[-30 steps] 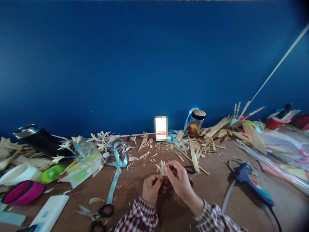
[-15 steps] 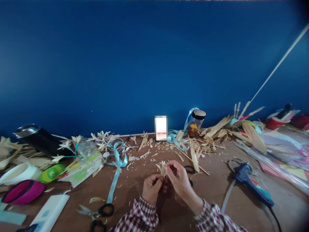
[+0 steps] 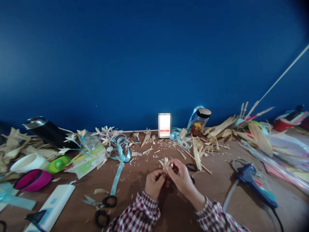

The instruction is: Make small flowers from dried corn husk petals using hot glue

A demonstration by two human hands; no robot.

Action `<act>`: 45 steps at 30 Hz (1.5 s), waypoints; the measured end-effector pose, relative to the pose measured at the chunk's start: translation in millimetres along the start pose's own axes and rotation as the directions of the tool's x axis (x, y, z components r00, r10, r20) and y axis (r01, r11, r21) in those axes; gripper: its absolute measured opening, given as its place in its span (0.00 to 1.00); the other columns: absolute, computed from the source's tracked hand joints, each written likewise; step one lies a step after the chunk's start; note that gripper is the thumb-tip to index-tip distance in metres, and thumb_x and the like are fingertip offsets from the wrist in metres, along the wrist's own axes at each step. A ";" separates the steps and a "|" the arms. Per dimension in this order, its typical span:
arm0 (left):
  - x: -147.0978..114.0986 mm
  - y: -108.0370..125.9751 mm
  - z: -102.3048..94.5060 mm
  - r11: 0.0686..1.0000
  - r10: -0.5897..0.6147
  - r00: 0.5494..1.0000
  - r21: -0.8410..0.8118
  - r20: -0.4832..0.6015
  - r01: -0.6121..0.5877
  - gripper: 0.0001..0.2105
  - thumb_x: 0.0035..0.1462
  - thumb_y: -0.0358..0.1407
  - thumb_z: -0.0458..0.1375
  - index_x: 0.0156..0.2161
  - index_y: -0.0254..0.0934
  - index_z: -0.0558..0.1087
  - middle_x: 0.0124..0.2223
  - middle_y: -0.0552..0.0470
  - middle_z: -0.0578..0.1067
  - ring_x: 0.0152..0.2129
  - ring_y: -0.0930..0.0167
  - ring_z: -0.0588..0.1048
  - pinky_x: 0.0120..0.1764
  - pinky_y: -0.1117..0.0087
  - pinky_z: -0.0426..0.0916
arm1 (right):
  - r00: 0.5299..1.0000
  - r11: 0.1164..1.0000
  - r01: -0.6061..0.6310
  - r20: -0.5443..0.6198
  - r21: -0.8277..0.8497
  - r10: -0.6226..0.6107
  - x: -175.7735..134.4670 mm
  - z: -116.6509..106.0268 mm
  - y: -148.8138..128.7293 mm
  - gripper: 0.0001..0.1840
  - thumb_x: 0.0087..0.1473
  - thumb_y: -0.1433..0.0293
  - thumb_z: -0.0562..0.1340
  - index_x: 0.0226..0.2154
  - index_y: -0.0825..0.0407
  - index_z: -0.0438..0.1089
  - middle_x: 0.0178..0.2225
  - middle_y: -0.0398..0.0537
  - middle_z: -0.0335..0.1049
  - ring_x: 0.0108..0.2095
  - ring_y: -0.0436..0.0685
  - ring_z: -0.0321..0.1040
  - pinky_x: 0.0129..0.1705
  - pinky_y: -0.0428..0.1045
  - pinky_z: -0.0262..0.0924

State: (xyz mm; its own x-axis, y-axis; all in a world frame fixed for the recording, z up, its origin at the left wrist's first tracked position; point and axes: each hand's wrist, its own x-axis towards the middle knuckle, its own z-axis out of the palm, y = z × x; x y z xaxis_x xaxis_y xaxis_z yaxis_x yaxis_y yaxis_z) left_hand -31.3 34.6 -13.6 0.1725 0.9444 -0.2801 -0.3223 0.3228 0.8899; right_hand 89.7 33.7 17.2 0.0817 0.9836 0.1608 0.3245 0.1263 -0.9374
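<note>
A small pale flower of corn husk petals point(image 3: 165, 163) stands upright between my hands above the table. My left hand point(image 3: 154, 183) pinches it low down, at the base. The fingers of my right hand point(image 3: 180, 175) are closed on a petal at its right side. What lies beneath the flower, inside my fingers, is hidden. Past my right hand, the black handles of a pair of scissors point(image 3: 191, 167) show on the table. Another pair of scissors point(image 3: 101, 204), black-handled with open blades, lies left of my left sleeve.
A blue glue gun point(image 3: 256, 183) with its cord lies at right. Dried husks point(image 3: 220, 132) and a lidded jar point(image 3: 201, 121) stand at the back. Light blue ribbon point(image 3: 118, 174), a white power strip point(image 3: 54, 206), finished husk flowers point(image 3: 106, 135) and a black tumbler point(image 3: 48, 132) are at left.
The whole view has shifted a little, so the table things appear farther right and slightly higher. Both hands keep their hold on the flower; the right fingers have moved slightly at the petals.
</note>
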 end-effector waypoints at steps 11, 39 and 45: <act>-2.1 0.4 -0.8 1.000 -0.010 1.000 0.004 -0.002 0.010 0.16 0.40 0.45 0.63 0.24 0.30 0.73 0.16 0.53 0.72 0.12 0.76 0.68 0.18 0.76 0.65 | 0.999 0.999 -0.016 0.029 0.035 0.015 0.4 -1.1 -0.5 0.08 0.50 0.65 0.59 0.28 0.54 0.66 0.23 0.43 0.66 0.22 0.50 0.61 0.25 0.44 0.57; 0.0 -1.7 -1.4 0.996 0.030 1.000 0.079 -0.009 -0.029 0.12 0.41 0.41 0.63 0.25 0.31 0.72 0.14 0.56 0.70 0.11 0.78 0.66 0.17 0.77 0.61 | 0.997 0.999 0.013 0.070 0.043 -0.016 -3.0 -0.6 0.3 0.05 0.49 0.70 0.60 0.32 0.52 0.67 0.25 0.42 0.65 0.23 0.49 0.61 0.25 0.44 0.57; 0.8 -3.0 -1.9 0.992 0.044 0.999 0.123 -0.019 -0.042 0.11 0.43 0.40 0.61 0.27 0.31 0.72 0.14 0.55 0.70 0.11 0.76 0.66 0.18 0.76 0.61 | 0.992 0.994 0.107 0.067 0.027 -0.108 -1.2 -2.1 -1.0 0.02 0.48 0.74 0.58 0.28 0.52 0.66 0.30 0.44 0.63 0.28 0.50 0.63 0.29 0.44 0.58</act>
State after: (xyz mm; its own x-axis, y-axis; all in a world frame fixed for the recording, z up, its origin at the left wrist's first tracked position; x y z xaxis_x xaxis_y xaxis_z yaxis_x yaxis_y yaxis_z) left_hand -32.0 34.4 -17.2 0.1403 0.9588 -0.2470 -0.2124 0.2728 0.9383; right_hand 91.2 32.1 18.6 -0.0169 0.9705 0.2405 0.3057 0.2341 -0.9229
